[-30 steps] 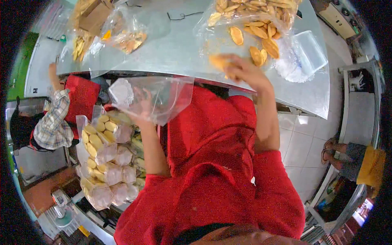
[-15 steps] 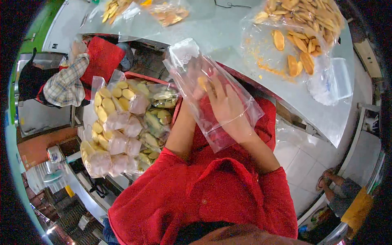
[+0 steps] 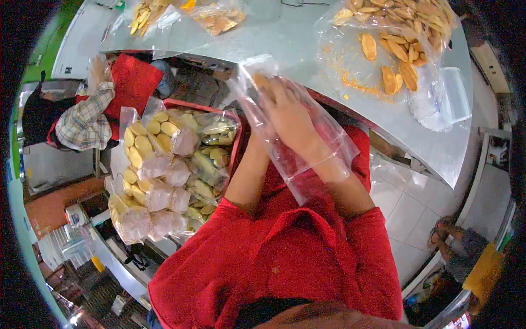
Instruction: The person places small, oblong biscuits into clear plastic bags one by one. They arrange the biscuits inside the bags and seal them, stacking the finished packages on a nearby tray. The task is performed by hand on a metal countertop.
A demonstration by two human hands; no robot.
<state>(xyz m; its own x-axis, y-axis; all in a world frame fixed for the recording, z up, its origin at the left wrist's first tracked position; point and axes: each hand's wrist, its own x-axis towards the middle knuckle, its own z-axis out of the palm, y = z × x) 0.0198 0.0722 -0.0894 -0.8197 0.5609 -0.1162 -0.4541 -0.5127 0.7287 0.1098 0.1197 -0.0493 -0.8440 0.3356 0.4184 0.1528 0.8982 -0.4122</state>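
Observation:
A long clear plastic bag [image 3: 298, 189] lies slanted in front of me, its far end whitish and its mouth towards my right forearm. My left hand [image 3: 256, 122], mostly covered by the bag, holds it from beneath on the left side. My right hand [image 3: 290, 112] is inside the bag up to past the wrist, fingers bent together at the far end. An orange-brown fried slice [image 3: 261, 82] shows at its fingertips, partly blurred by the plastic.
A red crate [image 3: 237, 140] at left carries several filled bags of yellow slices [image 3: 141, 145]. On the grey table [image 3: 274, 33] lie a large open bag of brown slices [image 3: 405, 44], crumbs and a clear plastic container [image 3: 456, 93]. A person in a plaid sleeve [image 3: 85, 120] works at far left.
My right hand has slid deeper into the bag, carrying the slice to its far end. My left hand has shifted slightly right along with the bag.

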